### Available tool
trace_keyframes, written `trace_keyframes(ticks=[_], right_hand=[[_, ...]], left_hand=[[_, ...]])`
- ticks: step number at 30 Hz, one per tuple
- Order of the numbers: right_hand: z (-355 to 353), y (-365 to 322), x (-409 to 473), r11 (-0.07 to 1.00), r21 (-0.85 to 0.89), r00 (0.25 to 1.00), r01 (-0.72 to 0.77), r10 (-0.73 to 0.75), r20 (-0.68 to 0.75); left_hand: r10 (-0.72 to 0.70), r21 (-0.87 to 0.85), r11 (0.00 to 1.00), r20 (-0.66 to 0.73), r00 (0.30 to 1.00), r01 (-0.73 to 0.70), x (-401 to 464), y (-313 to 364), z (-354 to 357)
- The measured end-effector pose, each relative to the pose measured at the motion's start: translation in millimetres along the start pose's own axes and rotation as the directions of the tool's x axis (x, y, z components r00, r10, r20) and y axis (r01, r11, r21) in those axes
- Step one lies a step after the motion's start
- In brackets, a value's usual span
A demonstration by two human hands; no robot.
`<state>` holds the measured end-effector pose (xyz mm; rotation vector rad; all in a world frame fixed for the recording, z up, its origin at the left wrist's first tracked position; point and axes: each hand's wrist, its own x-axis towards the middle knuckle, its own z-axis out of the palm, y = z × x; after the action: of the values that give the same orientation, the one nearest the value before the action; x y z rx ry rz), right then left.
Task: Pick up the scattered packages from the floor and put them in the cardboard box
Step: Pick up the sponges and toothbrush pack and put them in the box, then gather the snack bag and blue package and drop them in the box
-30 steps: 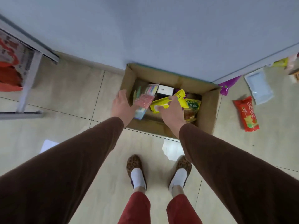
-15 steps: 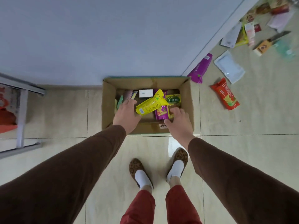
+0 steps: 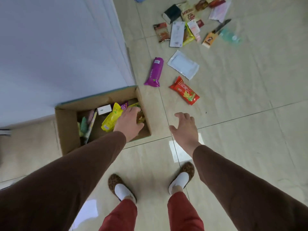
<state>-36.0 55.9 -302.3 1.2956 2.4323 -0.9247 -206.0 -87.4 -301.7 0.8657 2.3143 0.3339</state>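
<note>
The beige tiled floor (image 3: 241, 130) carries an open cardboard box (image 3: 66, 129) set against the wall. Just beyond the box lie a purple packet (image 3: 154, 72), a red snack packet (image 3: 184, 90) and a white pouch (image 3: 183, 67), apart from one another. Farther off, a loose cluster of mixed packages (image 3: 183, 25) partly overlaps. Two leopard-print slippers (image 3: 115, 180) stand on the near tiles.

Cardboard box (image 3: 66, 129), 9 o'clock: left hand (image 3: 129, 123) inside, over yellow packet (image 3: 111, 120). Right hand (image 3: 185, 129) empty, spread. Red packet (image 3: 184, 93), purple packet (image 3: 154, 72), 1 o'clock, on floor.
</note>
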Motion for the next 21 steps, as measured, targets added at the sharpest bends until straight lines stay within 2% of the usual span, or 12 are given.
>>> trace_keyframes(ticks=[9,21], right_hand=[[-98.9,117.0,40.2,0.998,0.025,0.998,-0.053,0.053,-0.031],[-222.7,180.1,155.3,0.993,0.026,0.993,-0.117,0.118,-0.03]], left_hand=[[0.019,-0.007,1.0,0.045,0.999,-0.019,40.8,154.3,48.9],[0.075,0.0,0.997,0.022,0.997,-0.075,169.0,285.2,47.6]])
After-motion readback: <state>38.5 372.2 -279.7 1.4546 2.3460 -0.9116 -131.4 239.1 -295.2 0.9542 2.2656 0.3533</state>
